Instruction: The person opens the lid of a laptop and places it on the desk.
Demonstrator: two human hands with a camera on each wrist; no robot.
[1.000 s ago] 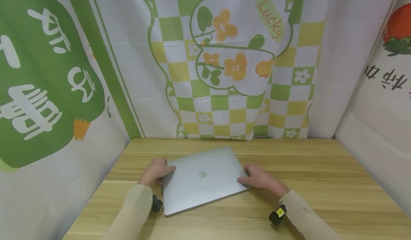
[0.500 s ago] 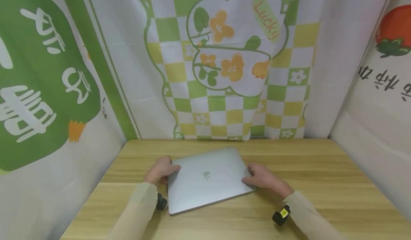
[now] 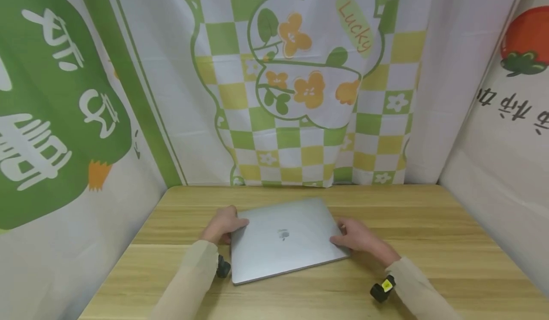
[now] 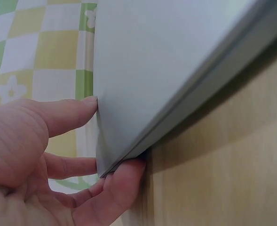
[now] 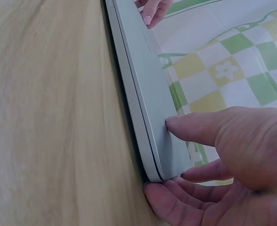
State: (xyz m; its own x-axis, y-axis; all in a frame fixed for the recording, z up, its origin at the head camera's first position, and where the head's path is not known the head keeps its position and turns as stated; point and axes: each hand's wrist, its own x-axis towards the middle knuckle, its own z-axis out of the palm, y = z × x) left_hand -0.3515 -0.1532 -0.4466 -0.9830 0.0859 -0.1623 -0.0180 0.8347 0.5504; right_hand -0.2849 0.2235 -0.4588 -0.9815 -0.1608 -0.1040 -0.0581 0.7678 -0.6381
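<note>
Closed silver laptop [image 3: 289, 251], gripped both sides
From here, the left hand [image 3: 223, 224] and right hand [image 3: 359, 236] each pinch an edge above the wooden table [image 3: 437, 234].

A: Thing?
B: Laptop [image 3: 293, 245]. Silver, closed, lid up, apple-shaped logo [image 3: 283, 234] mid-lid.
A: Pose?
B: Skewed: near long edge climbs toward between two and three o'clock.
A: Where?
B: Wooden table [image 3: 433, 248], six o'clock from head-view centre.
A: Held?
B: Left hand [image 3: 224, 222] pinches it near ten o'clock, right hand [image 3: 357, 236] near three. Fully off the wood? Can't tell.
</note>
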